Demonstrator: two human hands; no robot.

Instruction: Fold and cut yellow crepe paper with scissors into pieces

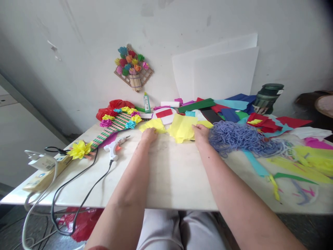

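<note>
At the far left of the bench (169, 180) we see 1 power strip (41, 173) with cables running off the edge, then 1 white glue gun (114, 147) lying just left of our left forearm. Beyond it lies 1 striped stick fan (114, 126) trimmed with paper flowers, about 8 that we can count.

Our left hand (148, 134) is stretched straight out, palm down, its fingers (149, 132) curled narrow and pinching the near edge of 1 small yellow paper piece (153, 124), which sits just beyond the fingertips. Our right hand (201, 133) reaches out the same way, its fingers (199, 128) closed on the right edge of 1 larger yellow tissue sheet (182, 127), which spreads to the left of them, between the 2 hands. The fingertips of both hands are partly hidden under the paper, so we cannot tell exactly how they grip.

Just right of the right fingers lies 1 tangle of blue-purple yarn (239, 139). Behind it, coloured paper sheets (226, 106) overlap too much to count. 2 white boards (221, 69) lean on the wall, with 1 dark jar (266, 97) to their right.
</note>
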